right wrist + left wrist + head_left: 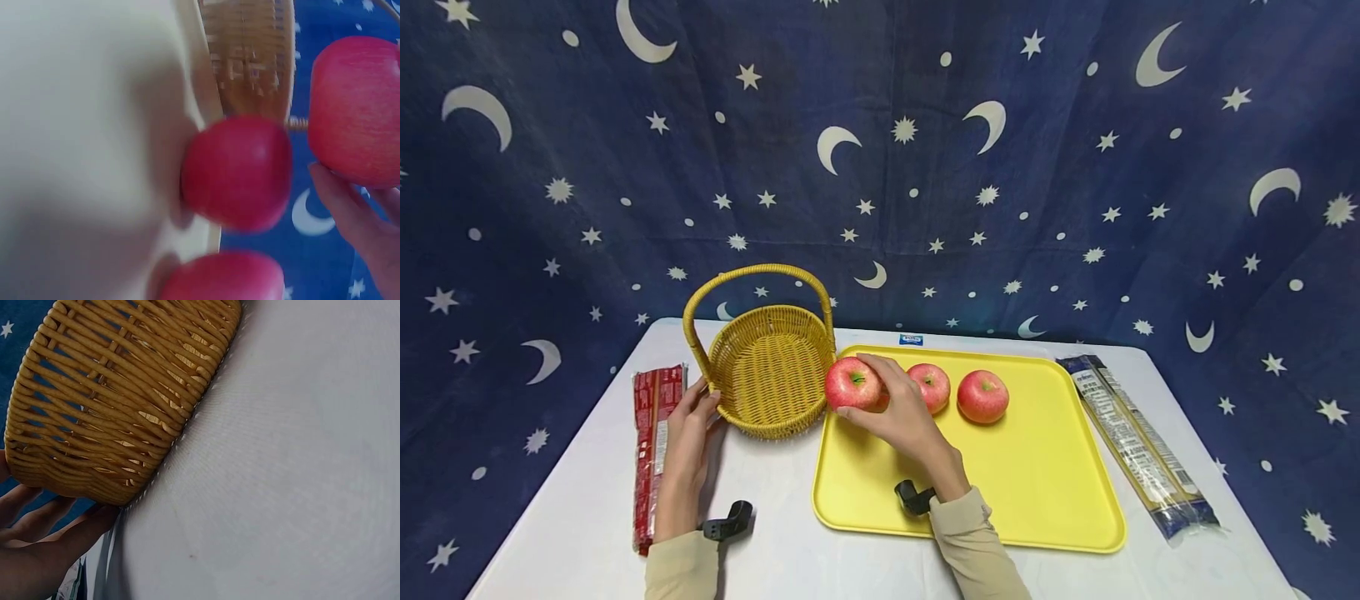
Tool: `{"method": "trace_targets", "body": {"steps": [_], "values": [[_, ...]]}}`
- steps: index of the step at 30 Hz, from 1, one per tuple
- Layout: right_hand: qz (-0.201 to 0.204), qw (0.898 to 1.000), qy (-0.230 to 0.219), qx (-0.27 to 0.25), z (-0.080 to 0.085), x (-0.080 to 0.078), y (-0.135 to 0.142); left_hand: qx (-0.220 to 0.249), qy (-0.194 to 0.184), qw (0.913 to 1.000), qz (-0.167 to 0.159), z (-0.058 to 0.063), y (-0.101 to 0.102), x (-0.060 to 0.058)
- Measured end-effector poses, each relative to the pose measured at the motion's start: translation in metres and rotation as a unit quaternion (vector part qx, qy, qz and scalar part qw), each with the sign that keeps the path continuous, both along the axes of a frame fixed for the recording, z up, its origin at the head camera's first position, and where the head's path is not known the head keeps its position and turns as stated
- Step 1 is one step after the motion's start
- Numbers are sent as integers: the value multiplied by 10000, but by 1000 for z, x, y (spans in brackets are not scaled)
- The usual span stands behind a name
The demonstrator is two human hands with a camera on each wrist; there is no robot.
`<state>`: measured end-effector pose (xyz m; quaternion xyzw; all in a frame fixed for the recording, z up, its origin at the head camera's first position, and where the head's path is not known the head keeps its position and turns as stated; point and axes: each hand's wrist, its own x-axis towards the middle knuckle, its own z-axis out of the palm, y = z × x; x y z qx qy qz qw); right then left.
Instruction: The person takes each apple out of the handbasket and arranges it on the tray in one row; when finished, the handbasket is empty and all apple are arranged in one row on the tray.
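My right hand (898, 412) grips a red apple (853, 382) between thumb and fingers, above the left edge of the yellow tray (1037, 475) and beside the basket. Two more apples, a middle apple (930, 387) and a right-hand apple (982, 397), rest on the tray; a bit of red also shows behind the held one. The yellow wicker basket (775, 371) stands left of the tray, its handle up and its inside bare. Against its left side, my left hand (688, 429) rests with fairly straight fingers (44, 515) touching the weave.
A long red packet (647, 467) lies left of my left forearm. Beyond the tray's right edge is a long blue-and-clear packet (1138, 442). A small blue packet (911, 340) sits at the back of the white table, before a dark blue star-and-moon cloth (917, 275).
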<state>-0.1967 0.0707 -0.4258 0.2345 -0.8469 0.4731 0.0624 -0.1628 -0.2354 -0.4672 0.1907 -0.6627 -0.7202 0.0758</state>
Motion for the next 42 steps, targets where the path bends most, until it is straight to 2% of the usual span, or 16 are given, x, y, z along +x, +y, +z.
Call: {"method": "trace_targets", "body": {"steps": [10, 17, 21, 25, 35, 42], "values": [[-658, 9976, -154, -127, 0, 3, 46, 35, -1, 10000, -33, -1, -2, -1], [-891, 9951, -395, -167, 8, 2, 72, -21, -33, 10000, -66, -1, 0, 1], [-1173, 9919, -451, -180, 13, 2, 88, 6, 2, 10000, -98, 0, 0, 0], [-1468, 9873, -520, -306, 16, -1, 109, -2, -31, 10000, -73, 1, 0, -1], [-2241, 9727, -593, -95, 17, -3, 150, 52, -77, 10000, 12, 0, -1, -1], [-2556, 9615, -952, -341, 16, 1, 171, 79, -59, 9999, -20, 1, -1, -1]]}}
